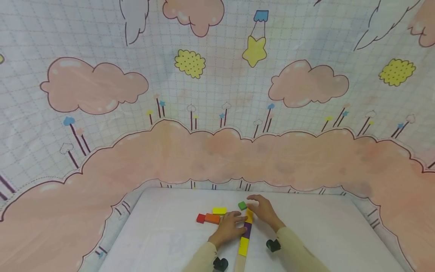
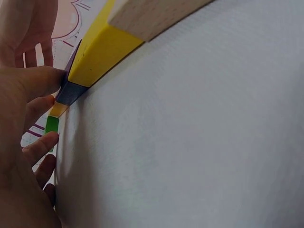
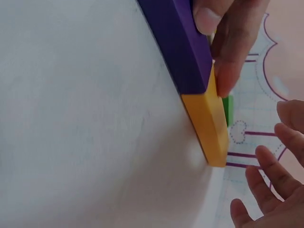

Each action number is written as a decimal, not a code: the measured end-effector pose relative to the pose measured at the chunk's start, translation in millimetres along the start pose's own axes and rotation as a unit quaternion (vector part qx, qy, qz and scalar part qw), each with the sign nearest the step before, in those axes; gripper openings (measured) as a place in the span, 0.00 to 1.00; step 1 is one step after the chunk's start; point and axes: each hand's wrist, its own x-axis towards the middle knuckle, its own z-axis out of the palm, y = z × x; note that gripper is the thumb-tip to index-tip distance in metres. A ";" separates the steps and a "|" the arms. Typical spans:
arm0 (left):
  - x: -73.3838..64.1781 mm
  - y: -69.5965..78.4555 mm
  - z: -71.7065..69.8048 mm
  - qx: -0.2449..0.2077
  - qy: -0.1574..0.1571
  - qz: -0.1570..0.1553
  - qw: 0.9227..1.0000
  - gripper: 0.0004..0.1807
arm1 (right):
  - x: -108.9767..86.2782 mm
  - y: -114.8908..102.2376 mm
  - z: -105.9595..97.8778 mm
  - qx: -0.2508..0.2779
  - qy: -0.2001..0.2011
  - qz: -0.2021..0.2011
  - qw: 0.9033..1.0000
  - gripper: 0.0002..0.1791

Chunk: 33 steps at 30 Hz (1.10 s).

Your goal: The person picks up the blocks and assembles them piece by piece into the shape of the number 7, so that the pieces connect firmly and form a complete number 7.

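Note:
A row of blocks runs away from me in the head view: bare wood (image 1: 239, 263), yellow (image 1: 243, 246), purple (image 1: 247, 230) and orange-yellow (image 1: 249, 216). My left hand (image 1: 229, 227) lies along its left side. Its thumb touches the purple block (image 2: 72, 93), and a finger touches the orange-yellow block (image 3: 205, 124). Around the far end of the row, my right hand (image 1: 265, 211) is spread with loosely bent fingers. No block shows in its grasp (image 3: 275, 183) in the right wrist view. A small green block (image 1: 242, 206) sits just left of the far end.
Left of the left hand lie a red block (image 1: 201, 218), an orange block (image 1: 212, 218) and a yellow block (image 1: 219, 210). The white tabletop (image 1: 163, 226) ends at a cloud-patterned cloth (image 1: 217, 155). Dark wrist devices (image 1: 273, 245) hang by both sleeves.

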 end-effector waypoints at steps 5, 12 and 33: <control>0.1 -0.7 -0.7 0.002 -0.001 0.002 1.000 0.24 | 6.2 -1.9 10.5 0.028 0.005 0.025 0.999 0.14; 0.1 -1.4 -0.3 -0.003 0.003 0.005 1.000 0.24 | 12.0 -5.1 19.8 0.024 -0.019 0.056 0.998 0.15; 1.3 -1.3 -1.2 -0.001 -0.011 0.006 1.000 0.24 | 13.5 6.1 35.8 -0.055 -0.010 0.052 0.997 0.20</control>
